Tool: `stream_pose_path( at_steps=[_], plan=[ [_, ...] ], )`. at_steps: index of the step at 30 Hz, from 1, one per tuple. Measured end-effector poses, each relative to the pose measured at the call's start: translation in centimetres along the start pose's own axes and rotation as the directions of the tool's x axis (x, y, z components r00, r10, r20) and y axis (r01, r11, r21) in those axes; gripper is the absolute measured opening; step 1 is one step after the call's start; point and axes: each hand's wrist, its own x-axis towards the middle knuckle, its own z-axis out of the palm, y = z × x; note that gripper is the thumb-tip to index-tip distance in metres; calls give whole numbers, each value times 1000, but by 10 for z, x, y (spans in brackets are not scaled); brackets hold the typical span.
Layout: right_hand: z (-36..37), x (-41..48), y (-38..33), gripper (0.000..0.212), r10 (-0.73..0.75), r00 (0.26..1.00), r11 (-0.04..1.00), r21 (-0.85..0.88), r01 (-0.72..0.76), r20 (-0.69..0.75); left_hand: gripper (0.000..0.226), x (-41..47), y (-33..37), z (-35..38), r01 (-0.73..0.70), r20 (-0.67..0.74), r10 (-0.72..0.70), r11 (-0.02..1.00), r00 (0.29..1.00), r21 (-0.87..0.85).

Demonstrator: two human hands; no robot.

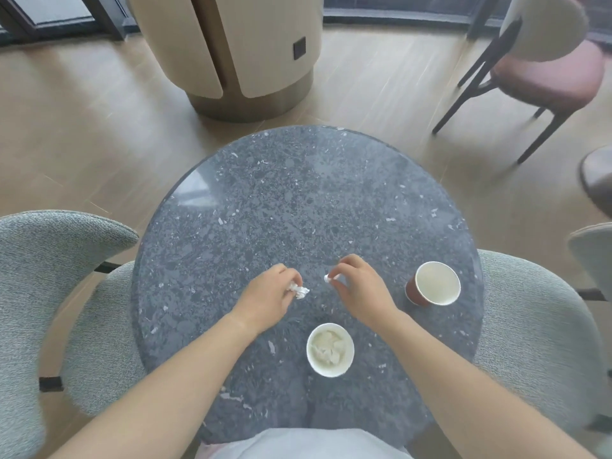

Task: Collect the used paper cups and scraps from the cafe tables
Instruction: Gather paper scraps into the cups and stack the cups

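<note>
On the round dark speckled table [298,200], my left hand [268,298] holds a crumpled white paper scrap [299,290] in curled fingers. My right hand [356,286] pinches a smaller white scrap [329,278] between thumb and fingertips, just above the tabletop. A white paper cup [330,350] stuffed with crumpled paper stands near me, between my forearms. A red-brown paper cup [433,284] with a white, empty inside stands upright to the right of my right hand.
Grey upholstered chairs flank the table, one on the left [43,276] and one on the right [536,326]. A pink-seated chair [546,74] stands at the far right, and a beige round pillar [238,54] rises behind the table on the wooden floor.
</note>
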Motion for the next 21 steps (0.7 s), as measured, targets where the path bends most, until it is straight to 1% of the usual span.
stream_pose_path(
  at_steps=[3,6,12,14,18,21],
  plan=[
    [-7,-21,-15,7,5,996,999,36,-2,-84,12,-14,13,-4,-54,5,54,999,999,2],
    [-13,-51,-26,4,25,988,998,66,-15,-152,12,-31,21,-5,-79,1,79,997,997,-25],
    [-7,-111,-45,3,110,974,992,86,-95,-197,12,-60,34,2,-195,7,196,977,980,-83],
    [-4,-122,-50,3,147,965,987,102,-127,-219,18,-63,41,6,-223,49,227,972,973,-75],
    [1,-130,-57,3,218,940,975,97,-199,-263,38,-66,48,7,-253,134,255,967,958,-35],
    [7,-132,-63,10,229,940,973,76,-217,-251,39,-73,43,7,-297,165,289,954,943,29]
  ],
)
